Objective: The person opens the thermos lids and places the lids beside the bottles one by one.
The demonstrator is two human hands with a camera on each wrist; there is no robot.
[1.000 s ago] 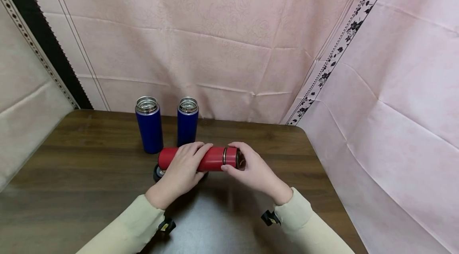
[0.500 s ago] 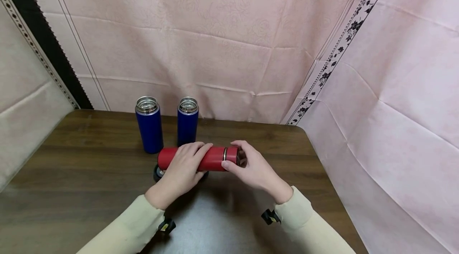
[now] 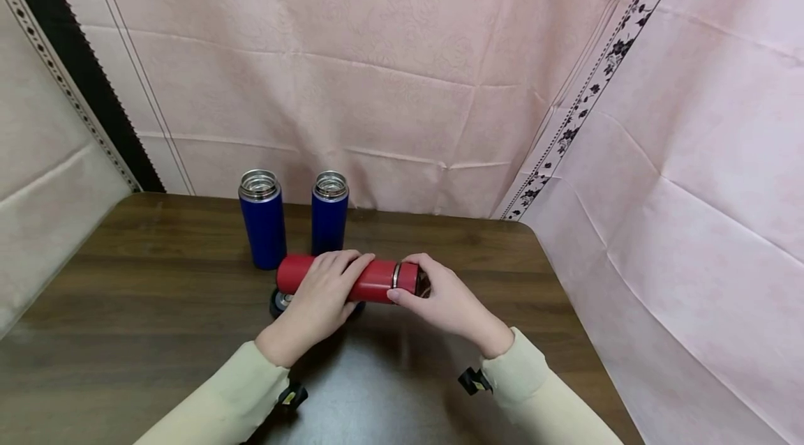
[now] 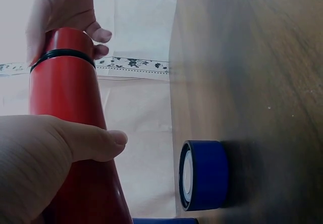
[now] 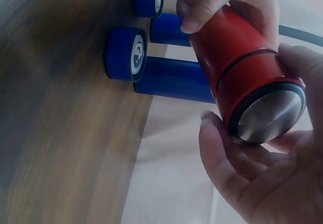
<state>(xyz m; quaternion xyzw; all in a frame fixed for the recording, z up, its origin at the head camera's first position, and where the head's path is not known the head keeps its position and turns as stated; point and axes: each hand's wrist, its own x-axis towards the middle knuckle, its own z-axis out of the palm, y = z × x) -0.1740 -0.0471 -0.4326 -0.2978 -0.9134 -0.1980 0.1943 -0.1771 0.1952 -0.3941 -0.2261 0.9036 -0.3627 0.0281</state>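
A red thermos point(image 3: 373, 282) lies sideways in the air above the table, its capped end to the right. My left hand point(image 3: 323, 298) grips its body from above, with the thumb point(image 4: 96, 142) across the side in the left wrist view. Around the red lid point(image 3: 407, 278) at the other end, my right hand point(image 3: 447, 302) curls its fingers and thumb. The lid's round metal top point(image 5: 271, 117) faces the right palm. A dark ring separates lid from body. Below the thermos, two blue lids point(image 5: 125, 54) rest on the table, mostly hidden in the head view.
Two blue thermoses point(image 3: 264, 230) point(image 3: 329, 216) stand upright and uncapped behind the hands, showing their metal mouths. The brown wooden table point(image 3: 157, 333) ends at pink cloth point(image 3: 389, 82) hung at the back and sides.
My right fingers shifted on the lid, spreading slightly, then closing round it again. The thermos's capped end has dipped a little. The left hand keeps its hold.
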